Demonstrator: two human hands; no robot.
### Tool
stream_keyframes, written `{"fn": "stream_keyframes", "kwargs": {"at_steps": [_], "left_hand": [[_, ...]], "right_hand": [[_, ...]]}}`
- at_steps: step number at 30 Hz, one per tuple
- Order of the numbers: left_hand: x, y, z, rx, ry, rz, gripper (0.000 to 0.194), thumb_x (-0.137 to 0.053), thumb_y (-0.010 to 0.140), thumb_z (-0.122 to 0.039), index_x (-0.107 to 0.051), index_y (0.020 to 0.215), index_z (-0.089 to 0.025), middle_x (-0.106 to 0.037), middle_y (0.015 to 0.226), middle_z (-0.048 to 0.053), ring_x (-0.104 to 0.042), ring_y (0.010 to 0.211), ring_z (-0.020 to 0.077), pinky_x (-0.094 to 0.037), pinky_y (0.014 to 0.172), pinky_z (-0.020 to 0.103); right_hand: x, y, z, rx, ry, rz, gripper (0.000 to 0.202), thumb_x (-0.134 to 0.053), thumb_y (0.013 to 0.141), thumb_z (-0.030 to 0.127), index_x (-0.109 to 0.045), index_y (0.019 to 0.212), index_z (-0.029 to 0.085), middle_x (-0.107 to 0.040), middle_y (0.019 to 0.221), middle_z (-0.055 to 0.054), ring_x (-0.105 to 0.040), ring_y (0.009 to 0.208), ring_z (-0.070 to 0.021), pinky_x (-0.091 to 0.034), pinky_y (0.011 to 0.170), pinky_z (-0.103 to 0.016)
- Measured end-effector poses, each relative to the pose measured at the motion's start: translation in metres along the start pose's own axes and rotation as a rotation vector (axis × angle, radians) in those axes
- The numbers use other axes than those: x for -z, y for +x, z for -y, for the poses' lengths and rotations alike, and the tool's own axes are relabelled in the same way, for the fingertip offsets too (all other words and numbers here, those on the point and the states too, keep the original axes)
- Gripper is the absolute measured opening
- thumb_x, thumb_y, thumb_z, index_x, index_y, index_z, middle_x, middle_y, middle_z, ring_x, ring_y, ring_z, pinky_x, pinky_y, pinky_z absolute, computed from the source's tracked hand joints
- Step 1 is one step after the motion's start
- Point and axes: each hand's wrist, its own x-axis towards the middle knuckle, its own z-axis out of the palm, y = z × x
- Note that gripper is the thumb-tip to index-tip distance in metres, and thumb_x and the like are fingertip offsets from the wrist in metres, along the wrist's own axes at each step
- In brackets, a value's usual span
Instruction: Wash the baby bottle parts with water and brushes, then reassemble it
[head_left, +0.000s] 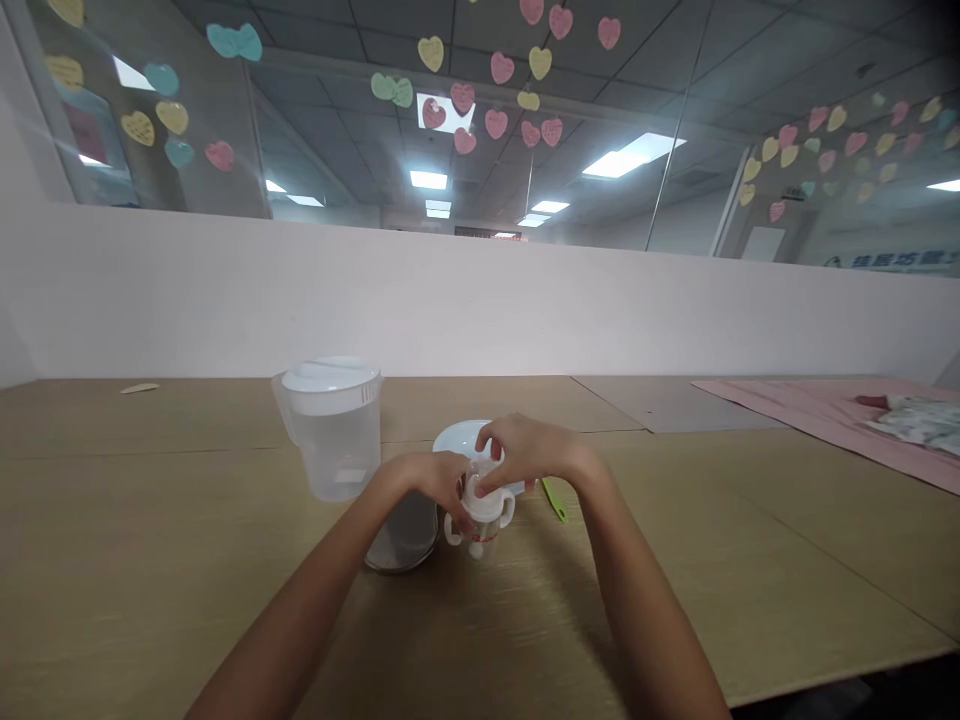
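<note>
A clear baby bottle [480, 547] with two white side handles and a white top stands on the table in front of me. My left hand [445, 482] holds it by its left side, fingers partly hidden. From above, my right hand [525, 450] grips the bottle's top [486, 500] with curled fingers and thumb. Just left of the bottle is a grey can [405, 535], partly covered by my left forearm. Behind the bottle lies a white dish [456, 436], mostly hidden by my hands. A green handle [555, 500] sticks out beneath my right wrist.
A translucent pitcher [341, 445] with a white lid stands at the back left. A thin pale flat piece [140, 388] lies farther left. At the far right, a pink cloth [810, 415] carries a patterned fabric item [919, 422]. A low white wall [480, 305] borders the table's back.
</note>
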Motion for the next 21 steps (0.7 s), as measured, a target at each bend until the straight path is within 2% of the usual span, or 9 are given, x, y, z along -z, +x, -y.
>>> {"fn": "stream_keyframes", "kwargs": {"at_steps": [4, 9, 14, 17, 21], "left_hand": [[-0.003, 0.006, 0.008, -0.041, -0.067, -0.018, 0.038, -0.075, 0.052, -0.035, -0.063, 0.085, -0.019, -0.065, 0.083, -0.002, -0.059, 0.080, 0.0165, -0.043, 0.066, 0.022], [-0.006, 0.011, 0.017, -0.044, -0.129, -0.004, 0.040, -0.075, 0.051, -0.035, -0.064, 0.085, -0.018, -0.066, 0.079, 0.000, -0.059, 0.073, 0.0155, -0.045, 0.066, 0.023], [-0.007, 0.014, 0.019, -0.109, -0.177, -0.011, 0.041, -0.076, 0.050, -0.031, -0.064, 0.087, -0.018, -0.066, 0.079, 0.000, -0.059, 0.074, 0.0156, -0.046, 0.067, 0.023], [-0.006, 0.013, 0.018, -0.085, -0.157, -0.009, 0.041, -0.077, 0.047, -0.031, -0.065, 0.084, -0.017, -0.066, 0.079, 0.000, -0.060, 0.076, 0.0171, -0.046, 0.068, 0.024], [-0.005, 0.011, 0.015, -0.048, -0.150, -0.003, 0.043, -0.077, 0.048, -0.031, -0.064, 0.086, -0.017, -0.066, 0.084, 0.001, -0.060, 0.079, 0.0187, -0.047, 0.067, 0.025]], "right_hand": [[-0.005, 0.007, 0.003, -0.003, -0.054, 0.042, 0.062, -0.073, 0.055, 0.044, -0.053, 0.107, 0.018, -0.057, 0.107, -0.009, -0.061, 0.059, -0.0144, -0.046, 0.038, -0.020], [-0.001, 0.011, 0.001, 0.057, -0.119, 0.103, 0.044, -0.063, 0.065, 0.047, -0.058, 0.097, 0.018, -0.063, 0.091, -0.005, -0.060, 0.054, -0.0126, -0.043, 0.041, -0.020], [0.002, 0.009, 0.004, 0.085, -0.155, 0.131, 0.042, -0.059, 0.069, 0.050, -0.060, 0.096, 0.018, -0.064, 0.086, -0.003, -0.060, 0.053, -0.0118, -0.042, 0.045, -0.020], [0.003, 0.008, 0.004, 0.063, -0.164, 0.128, 0.043, -0.058, 0.070, 0.052, -0.060, 0.095, 0.018, -0.065, 0.083, -0.003, -0.061, 0.053, -0.0125, -0.042, 0.047, -0.021], [0.007, 0.009, 0.001, 0.067, -0.089, 0.166, 0.046, -0.057, 0.071, 0.055, -0.059, 0.096, 0.017, -0.065, 0.089, -0.004, -0.061, 0.053, -0.0115, -0.042, 0.049, -0.020]]}}
